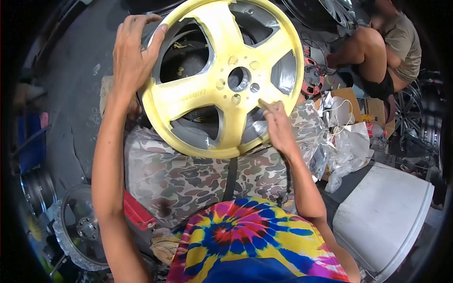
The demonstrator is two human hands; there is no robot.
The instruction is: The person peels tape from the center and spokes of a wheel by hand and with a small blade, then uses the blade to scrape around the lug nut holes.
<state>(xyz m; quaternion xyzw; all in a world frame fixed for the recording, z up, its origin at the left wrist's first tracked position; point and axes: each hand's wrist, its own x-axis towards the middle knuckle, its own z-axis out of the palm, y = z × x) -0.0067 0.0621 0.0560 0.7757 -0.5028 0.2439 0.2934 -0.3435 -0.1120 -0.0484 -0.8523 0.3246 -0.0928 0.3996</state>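
A five-spoke alloy wheel (193,100), its face coated yellow with grey metal showing in the openings, rests tilted over my camouflage-covered lap. At its upper left edge, my left hand (134,59) grips the outer lip, thumb on the near side. My right hand (278,125) is at a lower-right spoke, index finger stretched out to the yellow surface just below the hub hole. The other fingers of that hand are bent and partly hidden. Darker round patches mark the bolt holes around the hub. Yellow scraps (179,45) show through the upper left opening.
Another person (394,47) sits at the upper right near a red cable reel (312,75). Clear plastic bags (342,162) and cardboard lie to my right, beside a white bin (382,207). A bubble-wrapped wheel (85,226) and red box (138,211) are at my left.
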